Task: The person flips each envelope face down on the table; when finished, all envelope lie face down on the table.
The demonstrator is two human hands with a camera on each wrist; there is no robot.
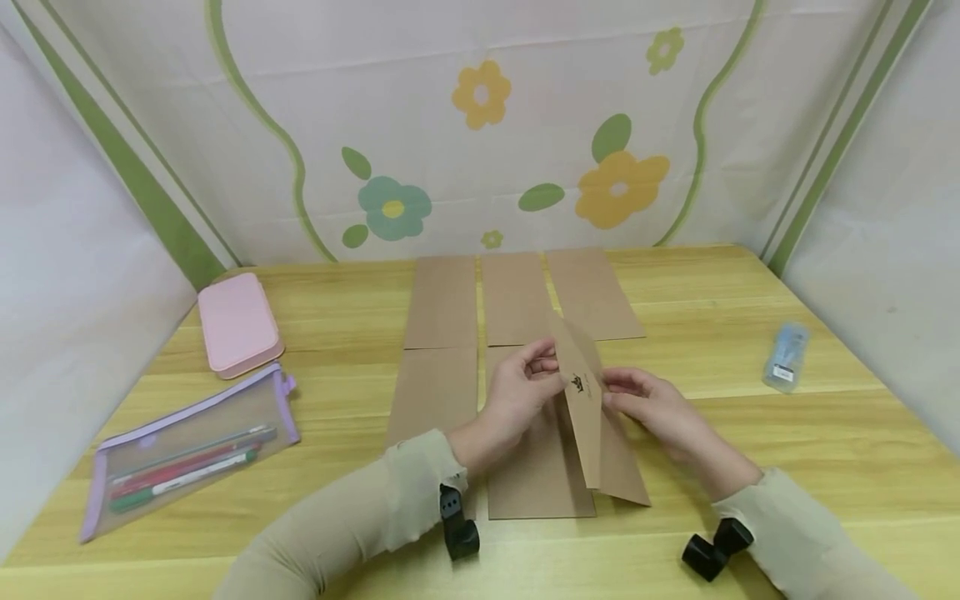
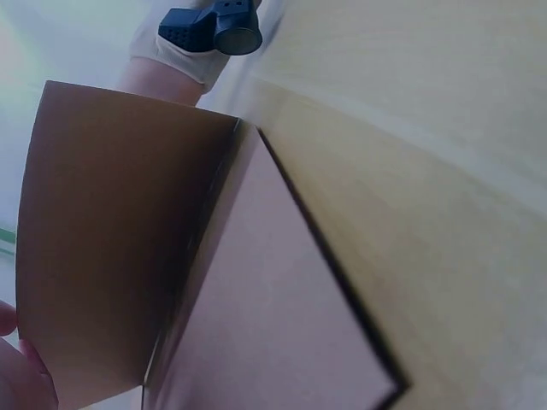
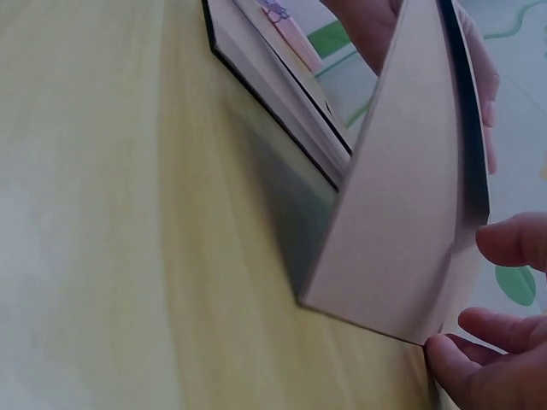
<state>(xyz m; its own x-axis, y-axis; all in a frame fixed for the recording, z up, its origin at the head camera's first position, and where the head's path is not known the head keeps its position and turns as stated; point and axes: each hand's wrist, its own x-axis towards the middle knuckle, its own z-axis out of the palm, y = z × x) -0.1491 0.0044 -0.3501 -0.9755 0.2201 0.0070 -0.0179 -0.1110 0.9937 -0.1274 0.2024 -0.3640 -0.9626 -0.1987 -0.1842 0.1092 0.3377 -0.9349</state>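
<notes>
A folded brown kraft-paper card [image 1: 583, 433] with a small black crown print stands tilted between my hands, its two panels spread apart. My left hand [image 1: 517, 400] pinches its left panel near the upper part, thumb on the printed face. On the other side, my right hand [image 1: 667, 410] pinches the right panel by its edge; in the right wrist view, thumb and fingers meet at the card's edge [image 3: 385, 222]. Beneath lies a flat brown piece [image 1: 536, 479], partly covered. The left wrist view shows the dark inner panel [image 2: 102, 239] raised above a paler flat one [image 2: 273, 307].
More flat brown pieces [image 1: 442, 302] lie in rows on the wooden table [image 1: 337, 492]. To the left are a pink case [image 1: 238, 323] and a mesh pencil pouch [image 1: 195, 454] with pens. A small blue packaged item [image 1: 787, 357] lies right. A flowered curtain [image 1: 480, 167] hangs behind.
</notes>
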